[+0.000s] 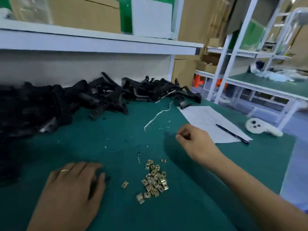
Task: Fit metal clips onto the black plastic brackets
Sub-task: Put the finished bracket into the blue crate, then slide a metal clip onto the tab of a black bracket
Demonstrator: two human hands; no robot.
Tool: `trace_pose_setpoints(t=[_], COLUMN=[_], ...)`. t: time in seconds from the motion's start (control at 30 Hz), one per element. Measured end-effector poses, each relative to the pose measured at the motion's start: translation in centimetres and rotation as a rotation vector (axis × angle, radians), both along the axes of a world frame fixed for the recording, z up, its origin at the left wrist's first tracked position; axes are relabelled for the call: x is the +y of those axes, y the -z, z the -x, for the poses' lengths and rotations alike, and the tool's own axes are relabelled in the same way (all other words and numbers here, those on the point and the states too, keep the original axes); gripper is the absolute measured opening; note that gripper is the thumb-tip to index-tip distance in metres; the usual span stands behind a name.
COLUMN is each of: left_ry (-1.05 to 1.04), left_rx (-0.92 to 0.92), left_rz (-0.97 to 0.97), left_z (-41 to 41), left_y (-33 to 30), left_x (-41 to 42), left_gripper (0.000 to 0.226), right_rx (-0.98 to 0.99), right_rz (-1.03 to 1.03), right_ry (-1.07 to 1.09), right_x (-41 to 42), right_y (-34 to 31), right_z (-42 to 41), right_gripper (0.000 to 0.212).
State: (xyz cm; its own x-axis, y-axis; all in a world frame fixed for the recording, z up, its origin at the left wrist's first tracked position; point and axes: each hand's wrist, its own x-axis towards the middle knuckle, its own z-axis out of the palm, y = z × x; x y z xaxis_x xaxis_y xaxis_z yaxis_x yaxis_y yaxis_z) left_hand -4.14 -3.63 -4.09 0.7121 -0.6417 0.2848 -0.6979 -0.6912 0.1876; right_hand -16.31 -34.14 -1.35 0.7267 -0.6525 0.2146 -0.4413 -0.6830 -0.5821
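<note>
A heap of several small brass-coloured metal clips (154, 180) lies on the green table mat (116, 144), with one stray clip (124, 184) to its left. A long pile of black plastic brackets (103, 95) runs along the back of the table. My left hand (73, 189) rests flat on the mat, left of the clips, fingers straight, a ring on one finger. My right hand (195, 140) hovers above the mat beyond the clips with its fingers curled in; nothing shows in its grip.
A sheet of paper (210, 120) with a black pen (232, 134) lies at the right. A white plastic part (260, 128) sits near the table's right edge. A white string (158, 114) and small scraps lie mid-table. A shelf overhangs the back.
</note>
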Motion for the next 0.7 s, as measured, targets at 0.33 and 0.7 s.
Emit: trace_pose_setpoints(t=[0.33, 0.7], left_ry=[0.026, 0.051], left_rx=[-0.149, -0.143], left_rz=[0.121, 0.219], left_z=[-0.6, -1.5], left_y=[0.5, 1.5], left_x=[-0.2, 0.2], left_gripper=[0.039, 0.028], right_rx=[0.117, 0.073], right_rz=[0.163, 0.028], right_ry=[-0.252, -0.029], right_x=[3.0, 1.4], right_y=[-0.5, 0.5], right_z=[-20.4, -26.3], right_gripper=[0.019, 0.025])
